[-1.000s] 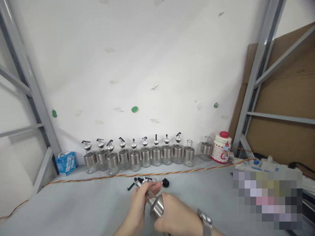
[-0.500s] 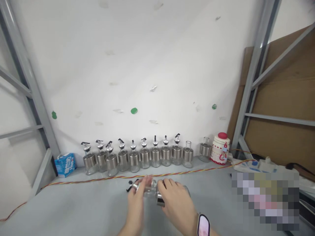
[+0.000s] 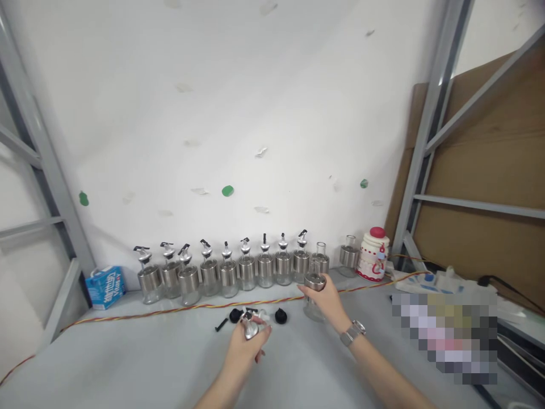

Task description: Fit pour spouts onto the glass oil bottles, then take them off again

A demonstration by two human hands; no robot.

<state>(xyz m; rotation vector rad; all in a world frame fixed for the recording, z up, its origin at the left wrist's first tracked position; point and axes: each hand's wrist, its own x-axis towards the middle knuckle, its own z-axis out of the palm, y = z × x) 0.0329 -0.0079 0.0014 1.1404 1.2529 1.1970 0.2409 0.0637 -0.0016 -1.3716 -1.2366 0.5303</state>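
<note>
My left hand [image 3: 246,347] is closed around a silver pour spout [image 3: 250,328], low over the grey table. Its lower end is hidden by my fingers. Over to the right, my right hand [image 3: 327,301] grips an oil bottle [image 3: 315,280] around its steel band. That bottle is upright, of clear glass, with an uncapped neck. Just beyond my left hand lie a black round cap [image 3: 235,316], a small black stick [image 3: 221,325] and some clear and white bits [image 3: 263,314]. A second black cap [image 3: 280,316] sits between my hands.
Several oil bottles with spouts [image 3: 229,277] line the wall. Two bottles without spouts, one [image 3: 349,257] near a white-and-red jar [image 3: 371,255], stand at the right. A twisted red-yellow wire [image 3: 170,312] crosses the table [image 3: 140,363]. A blue carton [image 3: 106,288] stands left.
My hands have moved apart. The bottle they both held lying sideways is now upright at the right, its spout off and in my left hand. Small loose parts have come into view.
</note>
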